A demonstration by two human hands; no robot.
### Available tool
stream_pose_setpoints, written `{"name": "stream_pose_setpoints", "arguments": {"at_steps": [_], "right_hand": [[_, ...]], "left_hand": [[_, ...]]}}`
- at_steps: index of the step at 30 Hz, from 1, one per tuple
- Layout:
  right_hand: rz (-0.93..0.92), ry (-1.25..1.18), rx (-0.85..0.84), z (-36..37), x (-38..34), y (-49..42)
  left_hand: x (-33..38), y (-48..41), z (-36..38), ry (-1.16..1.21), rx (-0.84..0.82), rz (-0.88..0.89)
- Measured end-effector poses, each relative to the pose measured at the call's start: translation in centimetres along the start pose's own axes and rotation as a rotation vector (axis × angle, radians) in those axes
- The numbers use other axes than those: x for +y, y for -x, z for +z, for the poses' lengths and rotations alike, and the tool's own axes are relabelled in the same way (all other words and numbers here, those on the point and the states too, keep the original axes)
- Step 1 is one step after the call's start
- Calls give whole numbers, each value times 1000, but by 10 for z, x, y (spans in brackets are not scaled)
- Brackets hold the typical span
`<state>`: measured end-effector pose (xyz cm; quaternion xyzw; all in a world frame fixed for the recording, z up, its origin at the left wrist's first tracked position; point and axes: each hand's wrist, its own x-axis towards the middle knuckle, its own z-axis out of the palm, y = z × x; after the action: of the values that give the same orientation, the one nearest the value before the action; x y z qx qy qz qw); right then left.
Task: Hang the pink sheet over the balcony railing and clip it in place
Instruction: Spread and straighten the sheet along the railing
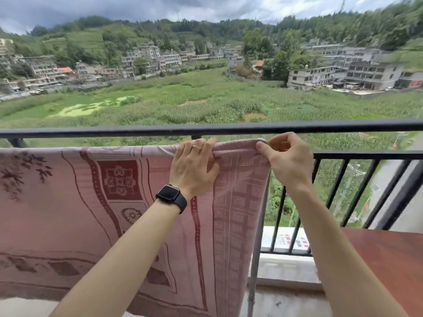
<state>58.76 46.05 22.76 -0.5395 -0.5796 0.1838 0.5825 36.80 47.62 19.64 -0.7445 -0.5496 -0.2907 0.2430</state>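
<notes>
The sheet (68, 202) hung before the railing (114, 131). The left hand (194, 165) and right hand (286, 161) were at its top right corner, and a table (389, 259) stood to the right.

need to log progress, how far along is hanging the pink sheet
Done: the pink sheet already hangs draped along the railing, spread flat. In hand: the left hand and right hand grip its top edge near the right end. Left: clipping; no clip is visible.
</notes>
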Motion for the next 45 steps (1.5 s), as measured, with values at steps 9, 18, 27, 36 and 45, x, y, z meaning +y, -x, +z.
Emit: {"name": "stream_pose_setpoints", "arguments": {"at_steps": [9,18,27,36,45], "right_hand": [[300,-264,-349,-9,32,9],[-1,-151,-313,-42,21,-4],[560,-533,-572,-41,38,4],[423,-518,-613,-56,17,-17],[418,-298,-493,-45,42,-26]], "left_hand": [[31,-12,-4,-78,-104,-89],[70,-15,2,47,-116,-38],[74,-17,1,-44,-161,-95],[84,-24,-3,-46,-209,-170],[81,-30,-13,-18,-285,-159]]}}
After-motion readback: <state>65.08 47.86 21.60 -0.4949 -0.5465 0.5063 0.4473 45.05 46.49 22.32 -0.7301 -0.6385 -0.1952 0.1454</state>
